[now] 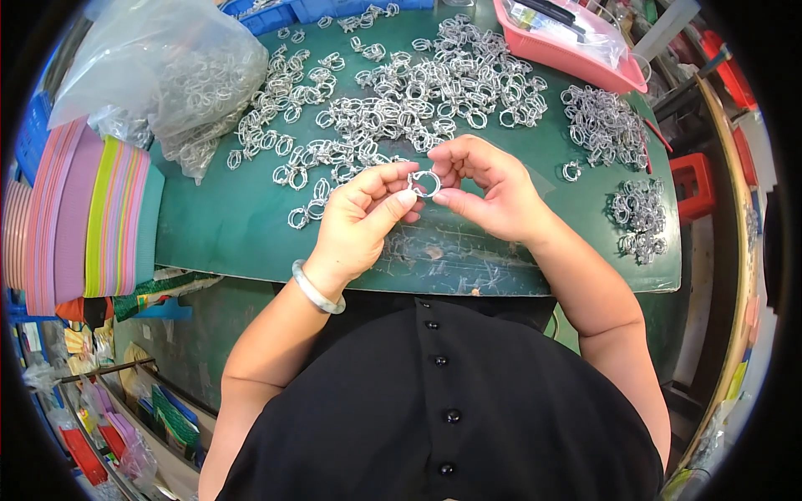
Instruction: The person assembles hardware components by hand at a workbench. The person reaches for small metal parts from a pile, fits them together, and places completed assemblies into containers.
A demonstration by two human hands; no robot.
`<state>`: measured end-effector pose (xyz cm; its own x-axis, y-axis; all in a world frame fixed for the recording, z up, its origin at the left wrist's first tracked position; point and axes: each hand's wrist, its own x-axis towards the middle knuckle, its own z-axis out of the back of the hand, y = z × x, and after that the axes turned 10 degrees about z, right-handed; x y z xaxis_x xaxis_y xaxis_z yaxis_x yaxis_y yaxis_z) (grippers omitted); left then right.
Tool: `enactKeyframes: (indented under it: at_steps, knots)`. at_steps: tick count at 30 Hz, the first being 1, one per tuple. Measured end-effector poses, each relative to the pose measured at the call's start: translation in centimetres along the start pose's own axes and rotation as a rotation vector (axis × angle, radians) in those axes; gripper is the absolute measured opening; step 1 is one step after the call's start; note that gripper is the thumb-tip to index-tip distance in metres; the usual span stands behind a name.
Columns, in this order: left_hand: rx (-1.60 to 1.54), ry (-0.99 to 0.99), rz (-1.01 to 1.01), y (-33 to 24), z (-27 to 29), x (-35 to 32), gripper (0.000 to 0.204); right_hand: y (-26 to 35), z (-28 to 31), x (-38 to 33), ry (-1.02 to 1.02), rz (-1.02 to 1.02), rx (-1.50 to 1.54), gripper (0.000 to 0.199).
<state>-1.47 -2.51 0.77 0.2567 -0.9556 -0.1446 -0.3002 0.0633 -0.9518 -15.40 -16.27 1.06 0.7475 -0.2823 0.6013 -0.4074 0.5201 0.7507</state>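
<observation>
My left hand [355, 217] pinches a silver metal ring clamp [436, 178] between thumb and fingertips, above the near part of the table. From the other side, my right hand [493, 190] closes on the same clamp, its thumb at the lower right of the ring and its index fingertip raised above it. Just beyond both hands spreads a large loose pile of similar wire clamps [426, 92]. A single clamp [571, 171] lies by itself to the right of my right hand.
The green table [510, 267] also bears a clamp heap [606, 125] and a smaller cluster [639, 213] at right. A pink basket [568, 63] stands at far right. At left are a clear plastic bag [192, 75] of clamps and stacked coloured baskets [75, 217]. A red stool [693, 188] stands beyond the right edge.
</observation>
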Motion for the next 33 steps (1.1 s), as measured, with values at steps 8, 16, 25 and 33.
enactKeyframes:
  at_steps: [8,16,25,33]
  knots:
    - [-0.071,0.036,0.012,-0.24,0.09,-0.06,0.033,0.7,0.52,0.28,-0.012,-0.437,0.423,0.02]
    - [-0.056,0.071,0.004,-0.2,0.27,-0.2,0.034,0.6,0.44,0.34,0.009,-0.502,0.465,0.02]
    - [-0.047,0.066,0.012,-0.08,0.56,-0.37,0.035,0.68,0.2,0.21,-0.005,-0.506,0.448,0.017]
    - [-0.047,0.034,-0.03,-0.16,0.31,-0.52,0.037,-0.03,-0.08,0.04,0.056,-0.194,0.192,0.014]
